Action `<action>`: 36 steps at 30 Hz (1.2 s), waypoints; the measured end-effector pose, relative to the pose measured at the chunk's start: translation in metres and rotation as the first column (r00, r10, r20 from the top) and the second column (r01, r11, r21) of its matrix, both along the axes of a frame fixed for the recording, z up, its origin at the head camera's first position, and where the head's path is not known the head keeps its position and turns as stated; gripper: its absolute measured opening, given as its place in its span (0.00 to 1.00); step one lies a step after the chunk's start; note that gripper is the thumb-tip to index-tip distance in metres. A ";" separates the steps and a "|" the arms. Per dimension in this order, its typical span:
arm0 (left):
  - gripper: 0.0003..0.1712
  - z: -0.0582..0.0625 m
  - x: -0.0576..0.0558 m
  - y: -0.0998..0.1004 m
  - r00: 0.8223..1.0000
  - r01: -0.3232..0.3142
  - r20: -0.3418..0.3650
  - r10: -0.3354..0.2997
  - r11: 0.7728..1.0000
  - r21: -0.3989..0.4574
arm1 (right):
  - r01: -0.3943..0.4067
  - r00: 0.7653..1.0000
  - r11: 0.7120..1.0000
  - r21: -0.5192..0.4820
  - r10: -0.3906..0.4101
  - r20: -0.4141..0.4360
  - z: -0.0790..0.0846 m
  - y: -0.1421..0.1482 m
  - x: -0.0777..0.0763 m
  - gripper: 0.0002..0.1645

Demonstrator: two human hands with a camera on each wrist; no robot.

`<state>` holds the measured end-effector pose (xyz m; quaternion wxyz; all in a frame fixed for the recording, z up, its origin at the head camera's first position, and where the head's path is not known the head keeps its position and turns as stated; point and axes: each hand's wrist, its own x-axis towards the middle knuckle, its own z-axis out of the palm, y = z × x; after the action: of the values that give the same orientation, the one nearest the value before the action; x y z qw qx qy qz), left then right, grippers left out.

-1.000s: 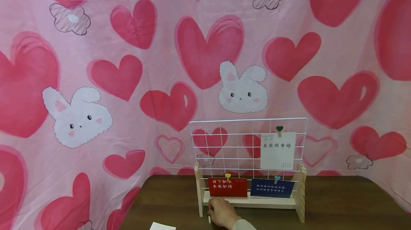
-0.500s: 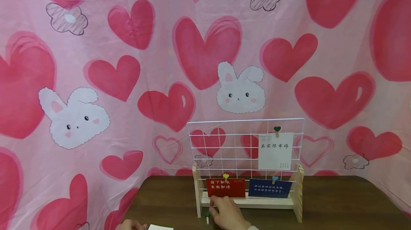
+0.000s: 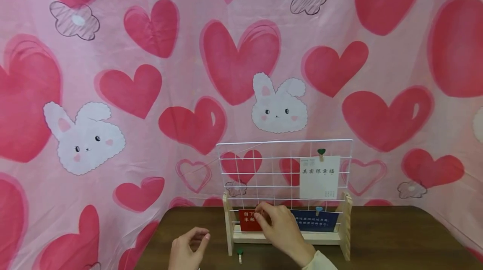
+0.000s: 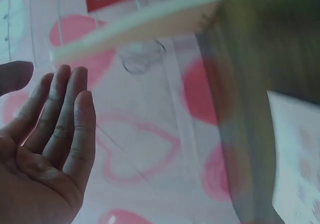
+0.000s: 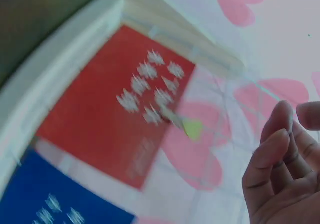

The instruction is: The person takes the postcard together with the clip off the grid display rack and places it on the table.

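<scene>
My right hand [image 3: 281, 228] is in front of the red card [image 3: 247, 221], thumb and fingertips near each other, hiding its right part and its clip in the head view. The right wrist view shows that yellow heart clip [image 5: 192, 129] on the card's edge, apart from the hand [image 5: 280, 179], which holds nothing. Left of the rack, my left hand [image 3: 188, 249] is raised over the table, fingers loosely bent. In the left wrist view its palm [image 4: 50, 169] holds nothing. A small green heart clip [image 3: 240, 256] lies on the table between the hands.
A white wire grid [image 3: 260, 173] stands in a wooden base [image 3: 245, 237]. A blue card [image 3: 320, 221] with a blue clip and a white card [image 3: 319, 186] with a green clip hang on it. Another white card [image 4: 300, 159] lies on the table. Behind is a heart-print cloth [image 3: 188, 73].
My right hand has risen from beside the green clip on the table to the front of the red card. My left hand has come in from the lower left.
</scene>
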<state>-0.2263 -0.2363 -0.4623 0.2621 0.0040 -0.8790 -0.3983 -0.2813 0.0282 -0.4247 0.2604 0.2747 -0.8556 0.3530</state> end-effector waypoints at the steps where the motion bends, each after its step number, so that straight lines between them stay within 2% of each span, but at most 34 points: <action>1: 0.03 0.002 -0.002 0.006 1.000 0.011 -0.018 -0.011 1.000 0.018 | 0.013 1.000 1.000 -0.010 -0.013 -0.022 0.005 0.003 -0.001 0.03; 7: 0.05 0.024 -0.016 0.038 0.995 0.064 -0.082 -0.055 0.992 0.111 | 0.027 0.995 0.997 -0.068 -0.033 -0.091 0.033 0.025 -0.004 0.04; 10: 0.05 0.034 -0.021 0.052 0.988 0.123 -0.116 -0.106 0.982 0.147 | 0.032 0.988 0.997 -0.077 -0.044 -0.146 0.046 0.036 -0.007 0.05; 14: 0.05 0.043 -0.027 0.071 0.973 0.212 -0.128 -0.190 0.960 0.184 | 0.054 0.971 0.995 -0.081 -0.071 -0.229 0.063 0.050 -0.012 0.06; 22: 0.07 0.060 -0.041 0.103 0.953 0.284 -0.159 -0.256 0.939 0.191 | 0.117 0.948 0.989 -0.094 -0.140 -0.287 0.095 0.072 -0.019 0.08; 31: 0.08 0.063 -0.053 0.128 0.925 0.366 -0.186 -0.331 0.908 0.202 | 0.143 0.927 0.982 -0.125 -0.177 -0.331 0.111 0.088 -0.028 0.06; 36: 0.08 0.060 -0.062 0.138 0.917 0.390 -0.174 -0.359 0.898 0.203 | 0.204 0.913 0.970 -0.129 -0.236 -0.334 0.119 0.097 -0.030 0.07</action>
<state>-0.2881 -0.0985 -0.4023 0.2357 -0.1610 -0.7911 -0.5410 -0.3114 0.1247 -0.3054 0.4572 0.2223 -0.8048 0.3063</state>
